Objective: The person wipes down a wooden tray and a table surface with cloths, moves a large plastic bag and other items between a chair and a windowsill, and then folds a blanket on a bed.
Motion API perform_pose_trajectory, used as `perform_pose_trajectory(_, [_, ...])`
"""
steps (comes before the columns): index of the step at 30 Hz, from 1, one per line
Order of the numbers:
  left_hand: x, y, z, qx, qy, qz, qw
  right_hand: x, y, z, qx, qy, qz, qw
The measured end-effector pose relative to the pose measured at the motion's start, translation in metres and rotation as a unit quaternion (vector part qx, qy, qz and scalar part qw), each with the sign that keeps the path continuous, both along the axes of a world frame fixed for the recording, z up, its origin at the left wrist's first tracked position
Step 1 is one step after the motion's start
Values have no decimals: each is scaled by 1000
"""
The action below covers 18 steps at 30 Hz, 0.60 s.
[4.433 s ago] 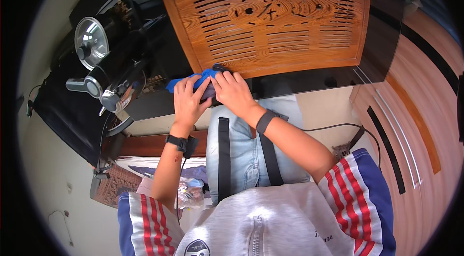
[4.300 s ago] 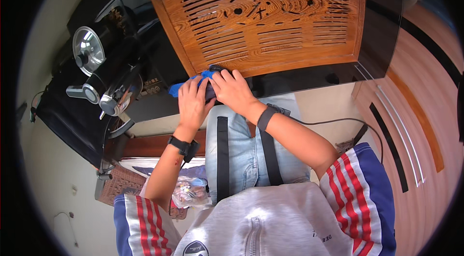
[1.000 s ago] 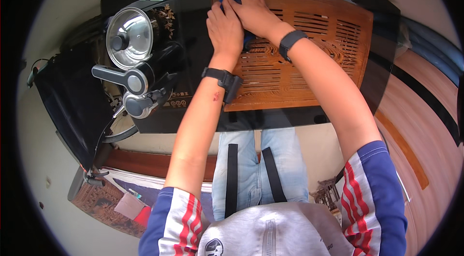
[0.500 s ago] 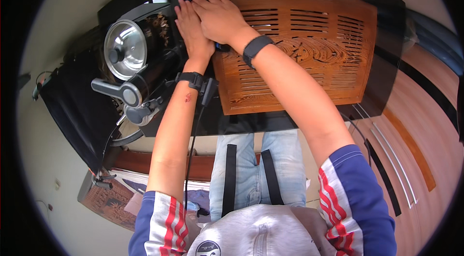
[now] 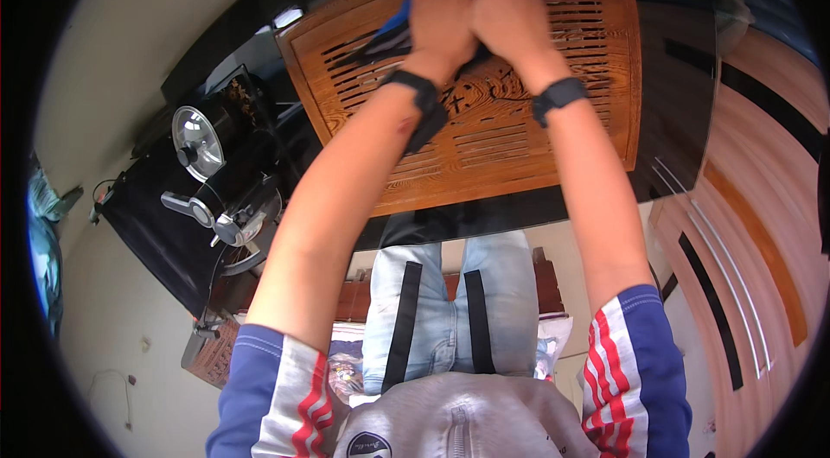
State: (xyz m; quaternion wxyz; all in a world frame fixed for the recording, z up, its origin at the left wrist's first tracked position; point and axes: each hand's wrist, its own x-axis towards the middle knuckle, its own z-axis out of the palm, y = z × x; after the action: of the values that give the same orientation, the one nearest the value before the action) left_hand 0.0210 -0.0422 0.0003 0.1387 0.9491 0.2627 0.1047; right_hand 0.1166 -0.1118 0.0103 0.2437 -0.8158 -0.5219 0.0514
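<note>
Both arms reach forward over a carved wooden slatted tray that lies on a dark glass table. My left hand and my right hand lie side by side, palms down, pressing a blue cloth onto the tray's far part. Only a strip of the cloth shows, to the left of my left hand. Each wrist wears a black band.
A black appliance with a shiny round metal lid and levers stands on the table's left end. The dark table top extends right of the tray. A striped wooden floor lies at right. My legs in jeans show below the table edge.
Earlier both hands held the cloth at the tray's near edge. They have since reached to the far side, and in the last half second shifted right along the tray's far part.
</note>
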Motion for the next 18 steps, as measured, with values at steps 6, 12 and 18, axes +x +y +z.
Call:
perform_pose_trajectory(6, [123, -73, -5, 21, -55, -48, 997, 120, -92, -15, -2, -84, -14, 996])
perform_pose_trajectory(12, [143, -103, -15, 31, -73, -62, 995, 126, -131, -7, -8, -39, -66, 997])
perform_pose_trajectory(18, [126, -136, -11, -38, -82, -141, 986, 97, -173, 4, -24, -99, -99, 990])
